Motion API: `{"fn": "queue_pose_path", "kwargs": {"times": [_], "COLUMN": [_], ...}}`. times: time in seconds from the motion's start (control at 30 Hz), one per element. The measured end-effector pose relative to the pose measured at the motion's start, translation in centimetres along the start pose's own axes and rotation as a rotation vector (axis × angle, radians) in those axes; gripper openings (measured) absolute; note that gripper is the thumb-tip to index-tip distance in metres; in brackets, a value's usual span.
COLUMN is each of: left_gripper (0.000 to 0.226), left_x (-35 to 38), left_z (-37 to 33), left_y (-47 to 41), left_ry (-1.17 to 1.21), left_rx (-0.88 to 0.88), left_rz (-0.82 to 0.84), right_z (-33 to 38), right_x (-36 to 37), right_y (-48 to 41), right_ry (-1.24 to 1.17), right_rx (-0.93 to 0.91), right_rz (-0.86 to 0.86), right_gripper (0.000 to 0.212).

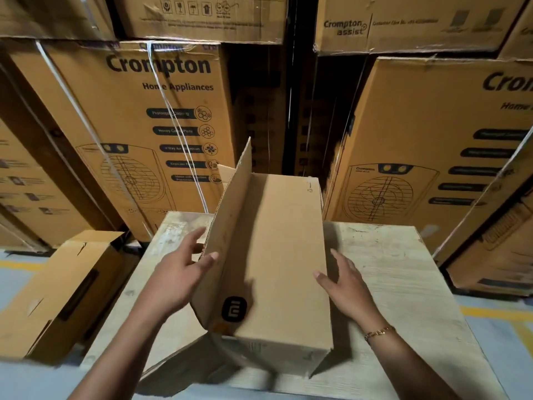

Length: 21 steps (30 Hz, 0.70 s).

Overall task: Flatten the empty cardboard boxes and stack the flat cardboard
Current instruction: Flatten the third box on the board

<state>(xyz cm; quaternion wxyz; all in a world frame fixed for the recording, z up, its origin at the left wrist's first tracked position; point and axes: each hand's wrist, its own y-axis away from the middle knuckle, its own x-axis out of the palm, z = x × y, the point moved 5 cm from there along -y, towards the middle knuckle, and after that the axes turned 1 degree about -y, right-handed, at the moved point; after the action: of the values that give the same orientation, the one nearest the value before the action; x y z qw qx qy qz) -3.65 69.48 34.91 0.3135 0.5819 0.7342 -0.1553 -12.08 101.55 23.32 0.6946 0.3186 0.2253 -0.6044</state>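
Note:
A long brown cardboard box [277, 255] lies on a pale wooden table [403, 284], its long left flap standing up. A black logo is printed near the flap's near end. My left hand [181, 264] holds that raised flap by its edge, thumb on the inner face and fingers behind it. My right hand [343, 278] rests with straight fingers against the box's right side, thumb on the top face. A bracelet is on my right wrist.
An open empty carton [66, 290] lies on the floor left of the table. Tall stacks of printed appliance cartons [161, 116] wall off the back and the right [432, 140]. Grey floor with yellow lines [490, 321] runs either side of the table.

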Motion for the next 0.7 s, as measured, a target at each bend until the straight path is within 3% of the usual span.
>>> {"fn": "queue_pose_path", "kwargs": {"times": [0.1, 0.23, 0.3, 0.43, 0.57, 0.7], "left_gripper": [0.061, 0.062, 0.062, 0.091, 0.087, 0.082], "left_x": [-1.1, -2.3, -2.2, 0.7, 6.8, 10.7], "left_z": [-2.1, -1.0, 0.9, 5.2, 6.9, 5.8], "left_y": [-0.3, -2.1, -2.6, -2.8, -2.1, -0.6], "left_ry": [-0.548, -0.804, -0.819, -0.868, -0.765, -0.58], "left_rx": [0.069, -0.049, -0.098, -0.105, -0.029, -0.005], "left_rz": [-0.036, -0.025, -0.085, -0.114, 0.062, 0.031], "right_z": [-1.7, -1.8, -1.8, -2.4, -2.2, -1.3], "right_x": [2.3, 2.9, 3.2, 3.8, 4.5, 5.6], "right_y": [0.6, 1.2, 1.4, 1.4, 1.7, 2.8], "right_ry": [-0.186, -0.319, -0.41, -0.522, -0.728, -0.876], "right_rx": [0.057, 0.063, 0.08, 0.166, 0.246, 0.214], "right_rz": [0.122, 0.061, 0.074, 0.126, 0.192, 0.254], "right_gripper": [0.073, 0.068, 0.071, 0.093, 0.08, 0.099]}}
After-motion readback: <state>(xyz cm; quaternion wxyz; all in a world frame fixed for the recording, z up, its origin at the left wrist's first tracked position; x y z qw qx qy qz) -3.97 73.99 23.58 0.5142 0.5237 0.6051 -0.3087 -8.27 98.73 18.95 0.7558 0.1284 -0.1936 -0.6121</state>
